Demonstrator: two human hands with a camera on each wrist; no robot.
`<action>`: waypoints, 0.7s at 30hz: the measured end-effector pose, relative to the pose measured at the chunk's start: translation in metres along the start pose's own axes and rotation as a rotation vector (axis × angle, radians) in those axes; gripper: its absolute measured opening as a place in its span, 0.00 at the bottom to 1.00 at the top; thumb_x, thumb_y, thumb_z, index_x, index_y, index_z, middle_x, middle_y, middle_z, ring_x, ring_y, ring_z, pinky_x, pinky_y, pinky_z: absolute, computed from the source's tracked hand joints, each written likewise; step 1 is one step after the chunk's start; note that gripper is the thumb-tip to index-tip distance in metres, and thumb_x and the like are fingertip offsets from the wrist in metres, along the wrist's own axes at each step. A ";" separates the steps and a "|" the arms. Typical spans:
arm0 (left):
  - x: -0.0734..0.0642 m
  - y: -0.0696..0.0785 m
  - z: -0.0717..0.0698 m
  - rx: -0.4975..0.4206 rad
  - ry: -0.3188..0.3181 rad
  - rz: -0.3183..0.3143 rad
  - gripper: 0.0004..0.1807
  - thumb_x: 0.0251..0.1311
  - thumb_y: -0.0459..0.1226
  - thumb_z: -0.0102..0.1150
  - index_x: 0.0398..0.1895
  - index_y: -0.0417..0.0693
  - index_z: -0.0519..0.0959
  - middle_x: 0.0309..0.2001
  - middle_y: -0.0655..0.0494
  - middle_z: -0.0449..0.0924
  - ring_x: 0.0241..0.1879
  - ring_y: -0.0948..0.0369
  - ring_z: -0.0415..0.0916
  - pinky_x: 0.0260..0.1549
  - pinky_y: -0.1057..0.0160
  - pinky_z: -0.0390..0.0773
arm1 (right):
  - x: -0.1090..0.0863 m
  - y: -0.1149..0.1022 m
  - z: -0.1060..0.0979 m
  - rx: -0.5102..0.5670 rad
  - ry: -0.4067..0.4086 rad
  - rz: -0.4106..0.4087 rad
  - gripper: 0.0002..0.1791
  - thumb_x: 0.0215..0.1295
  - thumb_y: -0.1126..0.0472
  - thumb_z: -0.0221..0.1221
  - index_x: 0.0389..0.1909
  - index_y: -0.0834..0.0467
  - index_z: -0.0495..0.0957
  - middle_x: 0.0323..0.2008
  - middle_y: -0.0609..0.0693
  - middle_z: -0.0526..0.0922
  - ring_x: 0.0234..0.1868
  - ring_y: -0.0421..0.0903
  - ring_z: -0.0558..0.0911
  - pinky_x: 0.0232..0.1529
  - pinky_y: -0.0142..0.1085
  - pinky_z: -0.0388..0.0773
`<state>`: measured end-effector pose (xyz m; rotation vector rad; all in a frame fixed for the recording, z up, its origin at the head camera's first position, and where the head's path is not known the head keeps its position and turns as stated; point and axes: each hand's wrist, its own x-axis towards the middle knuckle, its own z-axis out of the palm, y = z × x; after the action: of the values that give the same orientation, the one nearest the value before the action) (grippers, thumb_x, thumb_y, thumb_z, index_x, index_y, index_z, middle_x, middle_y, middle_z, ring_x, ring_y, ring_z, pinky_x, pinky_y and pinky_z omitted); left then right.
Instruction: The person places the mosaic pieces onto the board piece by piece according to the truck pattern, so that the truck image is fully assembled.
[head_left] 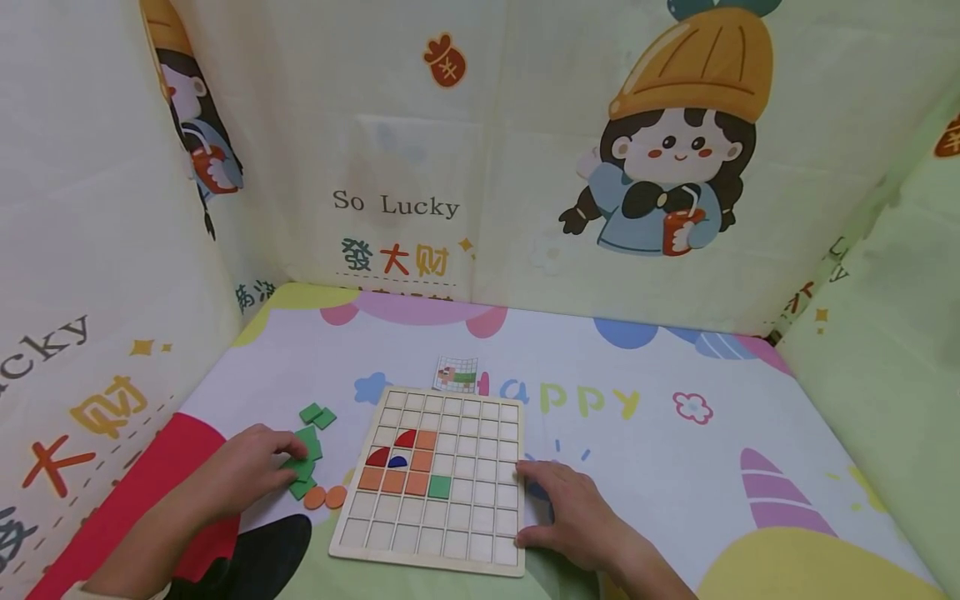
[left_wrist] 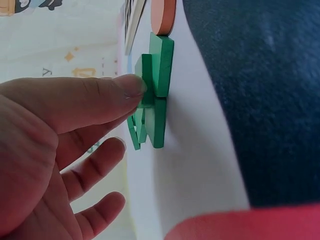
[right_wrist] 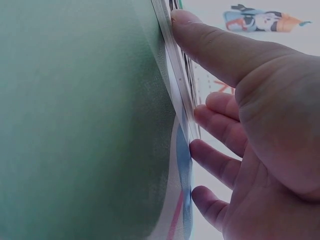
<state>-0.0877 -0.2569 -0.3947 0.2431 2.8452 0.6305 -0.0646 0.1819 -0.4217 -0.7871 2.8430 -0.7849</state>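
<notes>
A gridded board (head_left: 472, 557) lies flat, near edge toward the person, left of the middle of a printed surface (head_left: 697, 467). The right hand (head_left: 573, 508) stretches thumb and fingers wide and holds nothing in its grasp; the thumb meets the board's right edge close to the near right corner, and the fingertips rest farther up the same edge, apparently to keep the frame from sliding.

Just off the board's left edge sit two orange discs (head_left: 314, 497), side by side. Beyond them, the left hand (head_left: 251, 471) bends over a cluster of green tiles (head_left: 313, 446), thumb and forefinger narrowed on one green tile (left_wrist: 146, 65), an apparent edge pinch that would help part it from its overlapping neighbors. The loose pieces seem kept on this side for the left hand's easy reach.

Inside the grid, three orange squares (head_left: 393, 481) run in from the left edge, ending at a green square (head_left: 438, 487). Farther up come a blue half-round (head_left: 398, 462), two red wedges (head_left: 406, 438) and two more orange squares, each seated in a cell that seems to hold it in line. A green pair (head_left: 324, 417) lies past the cluster.

At the board's far edge, nearer its far left corner, a card (head_left: 456, 375) shows a colored grid figure, presumably placed there for easy viewing. Behind, a printed cloth (head_left: 525, 275) walls the surface's far edge.
</notes>
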 end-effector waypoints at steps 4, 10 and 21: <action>0.001 0.000 0.000 0.000 -0.011 0.004 0.19 0.45 0.36 0.79 0.43 0.47 0.85 0.41 0.54 0.80 0.46 0.51 0.73 0.39 0.53 0.83 | 0.000 0.000 0.000 -0.001 0.002 -0.006 0.43 0.49 0.41 0.74 0.63 0.57 0.74 0.61 0.50 0.78 0.62 0.54 0.74 0.58 0.58 0.68; 0.004 0.002 0.002 -0.020 -0.007 0.001 0.19 0.45 0.37 0.80 0.42 0.47 0.85 0.40 0.55 0.79 0.45 0.52 0.73 0.38 0.54 0.84 | 0.000 0.000 -0.002 0.023 -0.013 0.011 0.44 0.49 0.40 0.74 0.64 0.57 0.73 0.61 0.51 0.77 0.63 0.55 0.73 0.59 0.59 0.67; 0.010 0.011 0.007 -0.050 -0.018 -0.012 0.19 0.45 0.38 0.80 0.42 0.46 0.86 0.38 0.55 0.79 0.42 0.54 0.72 0.35 0.57 0.84 | 0.001 -0.001 -0.001 0.029 -0.015 0.017 0.43 0.50 0.41 0.74 0.64 0.57 0.73 0.62 0.51 0.77 0.64 0.56 0.72 0.59 0.60 0.66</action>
<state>-0.0940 -0.2421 -0.3973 0.2220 2.8074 0.6930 -0.0649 0.1814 -0.4203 -0.7601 2.8148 -0.8124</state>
